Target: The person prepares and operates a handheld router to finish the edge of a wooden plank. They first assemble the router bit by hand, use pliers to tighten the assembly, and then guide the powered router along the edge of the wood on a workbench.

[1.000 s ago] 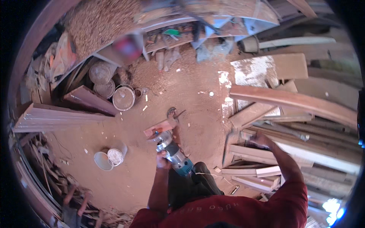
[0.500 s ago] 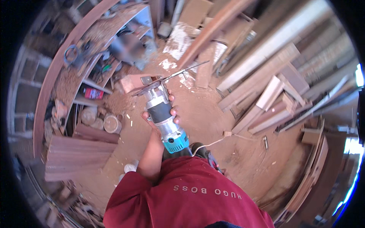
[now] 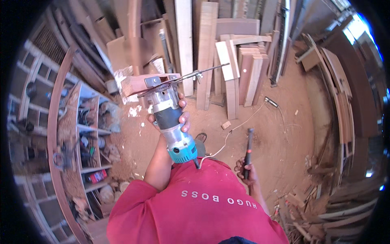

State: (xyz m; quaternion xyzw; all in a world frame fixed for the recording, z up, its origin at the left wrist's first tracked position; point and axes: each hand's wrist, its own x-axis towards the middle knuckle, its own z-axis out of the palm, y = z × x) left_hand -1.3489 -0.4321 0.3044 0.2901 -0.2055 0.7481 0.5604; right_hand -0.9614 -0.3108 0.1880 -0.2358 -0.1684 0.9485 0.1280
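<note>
My left hand [image 3: 184,116] is wrapped round the dark middle of a trim router [image 3: 174,126] with a silver body and teal motor cap. The router's base points away from me. A thin metal rod with a wing nut [image 3: 198,75] runs from the base out to the right, and a reddish wooden block [image 3: 138,84] with a metal bracket sits at its left. From the teal end a pale power cord [image 3: 224,143] trails off to the right. Lower right, my right hand [image 3: 251,174] grips a hammer [image 3: 249,148] by its dark handle, which has an orange band; the head points away.
Wooden boards [image 3: 207,53] lean upright at the far side. A cord connector [image 3: 271,101] lies on the sawdust-covered floor [image 3: 284,162] near a small wood offcut [image 3: 226,125]. Cluttered shelves [image 3: 93,166] stand on the left behind a long curved wooden beam [image 3: 55,122]. Scrap wood lies lower right.
My view has swung to the right, so the shelves and boards sit further left. The right hand with the hammer has come into sight. My left hand still holds the router.
</note>
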